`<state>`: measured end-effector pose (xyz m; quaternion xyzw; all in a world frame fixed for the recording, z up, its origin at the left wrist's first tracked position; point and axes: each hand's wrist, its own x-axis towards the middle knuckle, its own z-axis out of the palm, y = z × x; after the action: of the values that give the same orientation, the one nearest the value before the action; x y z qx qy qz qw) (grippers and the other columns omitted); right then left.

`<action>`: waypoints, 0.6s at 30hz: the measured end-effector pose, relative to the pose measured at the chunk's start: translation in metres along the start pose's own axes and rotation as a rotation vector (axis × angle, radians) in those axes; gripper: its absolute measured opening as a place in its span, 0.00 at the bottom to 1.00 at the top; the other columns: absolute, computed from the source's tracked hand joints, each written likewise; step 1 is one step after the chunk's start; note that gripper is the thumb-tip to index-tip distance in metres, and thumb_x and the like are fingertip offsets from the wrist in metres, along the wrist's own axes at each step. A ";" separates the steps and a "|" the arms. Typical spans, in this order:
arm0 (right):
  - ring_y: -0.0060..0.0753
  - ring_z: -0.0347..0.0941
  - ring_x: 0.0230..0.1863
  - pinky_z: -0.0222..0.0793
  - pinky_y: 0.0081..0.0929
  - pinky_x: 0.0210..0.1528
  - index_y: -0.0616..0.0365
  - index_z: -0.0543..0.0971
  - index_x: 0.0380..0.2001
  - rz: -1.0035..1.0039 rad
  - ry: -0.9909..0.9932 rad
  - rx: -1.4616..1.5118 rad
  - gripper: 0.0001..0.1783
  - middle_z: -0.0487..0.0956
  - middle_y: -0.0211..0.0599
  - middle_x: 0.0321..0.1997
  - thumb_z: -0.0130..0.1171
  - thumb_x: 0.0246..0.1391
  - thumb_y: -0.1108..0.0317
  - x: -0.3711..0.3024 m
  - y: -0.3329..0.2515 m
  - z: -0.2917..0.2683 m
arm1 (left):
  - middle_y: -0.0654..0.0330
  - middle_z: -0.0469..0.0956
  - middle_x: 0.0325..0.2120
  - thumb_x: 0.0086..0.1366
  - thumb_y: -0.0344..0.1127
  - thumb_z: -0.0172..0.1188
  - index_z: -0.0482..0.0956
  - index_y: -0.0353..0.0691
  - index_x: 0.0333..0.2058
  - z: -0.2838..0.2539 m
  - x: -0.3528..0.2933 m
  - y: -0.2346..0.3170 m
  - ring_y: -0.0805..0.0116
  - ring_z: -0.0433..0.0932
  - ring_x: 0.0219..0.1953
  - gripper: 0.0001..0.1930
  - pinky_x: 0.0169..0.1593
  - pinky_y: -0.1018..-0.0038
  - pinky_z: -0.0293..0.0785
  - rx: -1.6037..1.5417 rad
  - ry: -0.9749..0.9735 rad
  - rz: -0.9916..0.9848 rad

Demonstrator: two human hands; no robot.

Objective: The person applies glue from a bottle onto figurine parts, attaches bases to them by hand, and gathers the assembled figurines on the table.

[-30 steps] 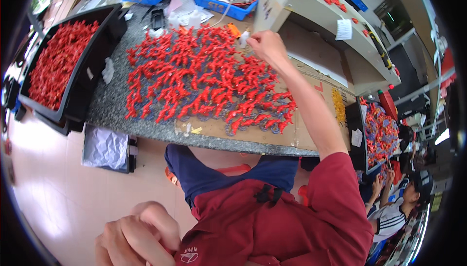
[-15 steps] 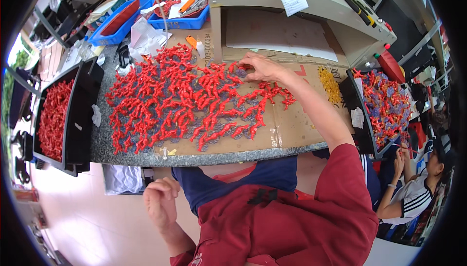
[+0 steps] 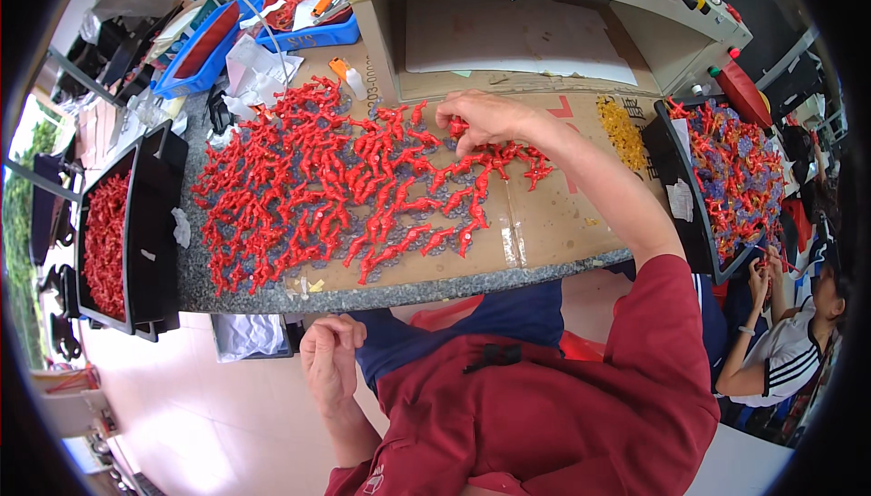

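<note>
Many small red plastic figures [image 3: 318,187] stand close together over the worktop, with see-through purple-grey discs at their feet. At the far edge of this group my right hand [image 3: 485,121] reaches in, its thumb and fingers bent round a red figure [image 3: 458,127] that shows between them. My left hand [image 3: 330,355] hangs in the air in front of the table's near edge. Its fingers are curled in against the thumb, so anything inside them is hidden.
Black bins with red pieces [image 3: 107,251] and with mixed red and purple pieces [image 3: 739,187] flank the table. Small yellow pieces [image 3: 621,133] lie beside the right bin. A grey shelf [image 3: 390,51] rises behind. A co-worker [image 3: 780,351] sits at the right.
My left hand has moved right and its fingers have curled in more. My right hand stays over the same spot, where a red figure now shows between its fingers. The view has shifted slightly.
</note>
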<state>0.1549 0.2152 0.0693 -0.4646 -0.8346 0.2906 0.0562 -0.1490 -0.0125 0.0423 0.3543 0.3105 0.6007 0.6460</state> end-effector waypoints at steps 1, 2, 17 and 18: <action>0.35 0.69 0.33 0.64 0.36 0.31 0.60 0.69 0.35 0.004 -0.003 0.000 0.22 0.71 0.38 0.32 0.67 0.34 0.71 0.001 -0.001 0.000 | 0.62 0.63 0.18 0.66 0.41 0.43 0.73 0.32 0.30 -0.001 0.000 -0.001 0.67 0.61 0.25 0.17 0.32 0.71 0.58 -0.003 0.001 -0.003; 0.32 0.70 0.35 0.65 0.34 0.31 0.59 0.69 0.39 0.048 -0.031 0.077 0.24 0.72 0.39 0.36 0.67 0.35 0.69 0.002 -0.001 0.000 | 0.62 0.63 0.18 0.66 0.41 0.43 0.73 0.32 0.30 -0.002 -0.001 -0.001 0.67 0.61 0.25 0.17 0.32 0.71 0.58 -0.001 0.019 -0.004; 0.47 0.51 0.63 0.46 0.44 0.61 0.48 0.68 0.51 -0.039 0.323 -0.238 0.31 0.57 0.44 0.61 0.60 0.42 0.49 -0.089 0.033 0.050 | 0.61 0.65 0.19 0.65 0.40 0.46 0.73 0.31 0.30 -0.005 0.000 -0.010 0.68 0.62 0.25 0.16 0.32 0.71 0.59 0.006 0.031 -0.064; 0.45 0.54 0.60 0.52 0.41 0.57 0.49 0.70 0.48 -0.049 0.426 -0.307 0.29 0.62 0.44 0.58 0.61 0.41 0.51 -0.092 0.033 0.056 | 0.61 0.65 0.19 0.65 0.40 0.46 0.73 0.31 0.30 -0.005 -0.001 -0.010 0.68 0.62 0.25 0.16 0.32 0.71 0.60 0.006 0.028 -0.055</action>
<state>0.2106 0.1300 0.0211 -0.4981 -0.8492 0.0548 0.1664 -0.1474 -0.0131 0.0314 0.3390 0.3309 0.5869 0.6566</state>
